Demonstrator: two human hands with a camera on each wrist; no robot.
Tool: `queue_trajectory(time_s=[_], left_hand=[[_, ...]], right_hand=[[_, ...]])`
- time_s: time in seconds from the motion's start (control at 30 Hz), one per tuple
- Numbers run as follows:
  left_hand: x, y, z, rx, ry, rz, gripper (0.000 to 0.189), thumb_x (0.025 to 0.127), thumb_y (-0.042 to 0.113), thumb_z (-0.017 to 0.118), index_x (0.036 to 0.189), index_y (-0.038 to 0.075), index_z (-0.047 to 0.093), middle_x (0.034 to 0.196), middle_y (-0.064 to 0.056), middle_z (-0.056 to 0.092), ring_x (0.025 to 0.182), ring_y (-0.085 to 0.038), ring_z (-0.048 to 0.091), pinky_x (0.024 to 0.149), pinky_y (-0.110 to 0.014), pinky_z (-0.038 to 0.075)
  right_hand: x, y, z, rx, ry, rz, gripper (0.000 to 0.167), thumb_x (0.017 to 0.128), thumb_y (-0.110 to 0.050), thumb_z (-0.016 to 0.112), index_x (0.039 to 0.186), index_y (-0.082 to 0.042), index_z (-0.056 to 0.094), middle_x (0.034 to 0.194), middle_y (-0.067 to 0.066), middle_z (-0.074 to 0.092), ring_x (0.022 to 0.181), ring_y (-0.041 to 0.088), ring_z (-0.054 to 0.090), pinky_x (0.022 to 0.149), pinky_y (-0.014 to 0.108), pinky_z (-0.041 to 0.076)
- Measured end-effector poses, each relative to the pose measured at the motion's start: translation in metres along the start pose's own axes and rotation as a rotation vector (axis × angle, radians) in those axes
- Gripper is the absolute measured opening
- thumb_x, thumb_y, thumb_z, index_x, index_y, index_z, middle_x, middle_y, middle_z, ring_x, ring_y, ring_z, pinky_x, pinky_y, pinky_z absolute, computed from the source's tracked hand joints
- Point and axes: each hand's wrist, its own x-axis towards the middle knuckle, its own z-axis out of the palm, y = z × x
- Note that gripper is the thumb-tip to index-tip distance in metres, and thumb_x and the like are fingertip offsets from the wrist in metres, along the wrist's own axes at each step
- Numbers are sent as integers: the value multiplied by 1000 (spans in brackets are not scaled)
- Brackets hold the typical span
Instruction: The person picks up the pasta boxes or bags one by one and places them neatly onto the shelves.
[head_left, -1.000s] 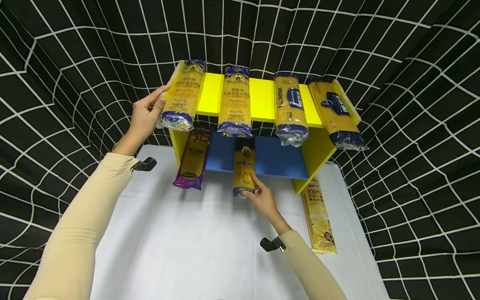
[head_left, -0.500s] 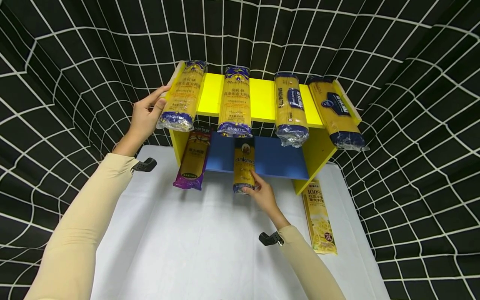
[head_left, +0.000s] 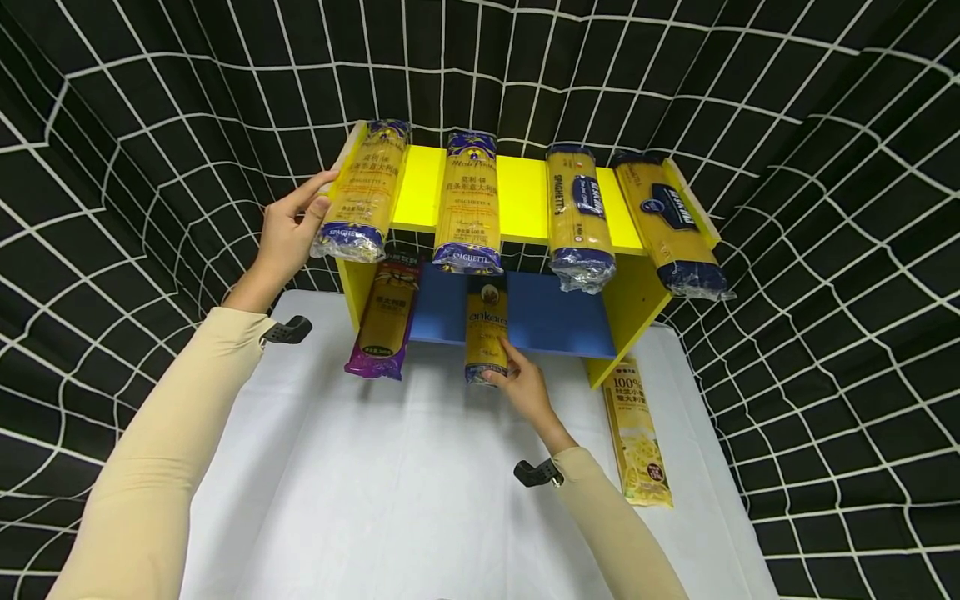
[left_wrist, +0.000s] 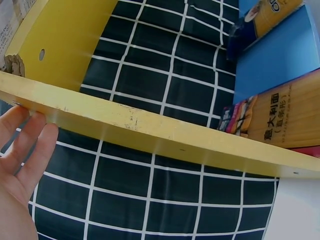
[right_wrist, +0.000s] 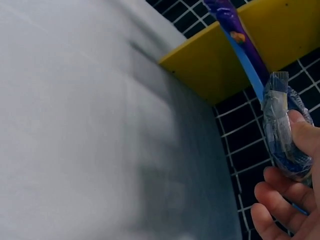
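In the head view, my right hand (head_left: 525,389) pinches the near end of a yellow "ankara" spaghetti pack (head_left: 484,329) with thumb and fingers. The pack's far part lies over the blue lower shelf (head_left: 562,312), and its near end sticks out past the front edge. From the right wrist, its crinkled clear-and-blue end (right_wrist: 279,122) shows under my thumb. My left hand (head_left: 291,232) rests at the upper left side of the yellow rack (head_left: 523,200). In the left wrist view, its straight fingers (left_wrist: 40,145) touch the outer face of the yellow side panel (left_wrist: 150,125).
Several spaghetti packs, among them a blue-ended one (head_left: 471,204), lie on the upper shelf and overhang its front. A purple-ended pack (head_left: 386,321) lies at the lower left. Another pack (head_left: 637,433) lies on the white table (head_left: 360,500), right of the rack.
My right hand has moved slightly forward and up, and the "ankara" pack has slid a little deeper onto the blue shelf. The left hand has stayed in place.
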Motion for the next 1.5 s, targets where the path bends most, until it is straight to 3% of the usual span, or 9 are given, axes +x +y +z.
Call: queue_trajectory(time_s=[0.17, 0.43, 0.63, 0.77, 0.93, 1.07, 1.17, 1.3, 1.5], left_hand=[[-7, 19, -1, -12, -7, 1, 39, 103, 27, 52, 141, 22, 57, 122, -29, 66, 73, 9, 59, 60, -8, 46], [-8, 23, -3, -5, -2, 15, 40, 103, 28, 51, 141, 18, 56, 121, -30, 65, 73, 10, 58, 61, -7, 45], [-8, 25, -3, 15, -3, 5, 39, 103, 25, 51, 141, 19, 56, 121, -29, 66, 71, 11, 56, 59, -7, 45], [-8, 26, -3, 15, -2, 4, 39, 103, 25, 51, 141, 19, 56, 121, -30, 65, 71, 12, 56, 59, -7, 45], [-8, 26, -3, 10, -3, 7, 39, 103, 25, 51, 141, 18, 56, 122, -30, 65, 72, 12, 56, 60, -7, 45], [-7, 25, -3, 3, -6, 7, 40, 103, 25, 51, 142, 19, 56, 123, -30, 65, 72, 12, 57, 60, -7, 46], [-7, 25, -3, 1, -11, 1, 40, 103, 26, 51, 142, 20, 56, 124, -29, 64, 73, 12, 58, 60, -7, 46], [-7, 25, -3, 4, -8, -4, 40, 103, 25, 51, 142, 20, 56, 125, -28, 65, 74, 13, 57, 61, -6, 46], [-7, 25, -3, 12, -2, 2, 40, 103, 25, 51, 142, 19, 56, 123, -29, 65, 74, 13, 56, 62, -6, 46]], right_hand=[[2, 0, 1, -3, 12, -1, 79, 83, -28, 80, 152, -25, 41, 89, 7, 56, 66, 14, 44, 58, 23, 38], [0, 1, 0, 33, -52, 1, 82, 86, -30, 78, 155, -29, 33, 101, 13, 66, 81, 16, 60, 68, 24, 50], [-8, 5, -10, 1, -102, -44, 87, 87, -32, 76, 157, -31, 26, 110, 13, 63, 95, 23, 59, 82, 32, 50], [-19, 7, -26, -33, -106, -56, 85, 89, -34, 74, 158, -31, 25, 116, 13, 63, 104, 28, 60, 85, 36, 50], [-40, -5, -59, -28, -109, -121, 78, 92, -21, 71, 157, -14, 28, 117, 24, 62, 105, 42, 60, 84, 41, 51], [-57, -13, -89, -51, -93, -158, 74, 91, -12, 71, 154, -4, 32, 113, 28, 63, 97, 38, 63, 82, 36, 53], [-65, 3, -111, -49, -65, -142, 75, 91, -12, 71, 155, -5, 31, 113, 27, 63, 94, 24, 64, 79, 26, 52], [-70, 41, -138, -67, -3, -67, 77, 94, -22, 69, 158, -15, 26, 117, 22, 62, 93, 4, 59, 78, 18, 50], [-83, 80, -173, -177, 95, 2, 76, 96, -31, 65, 159, -29, 21, 121, 19, 62, 95, -5, 53, 77, 14, 46]])
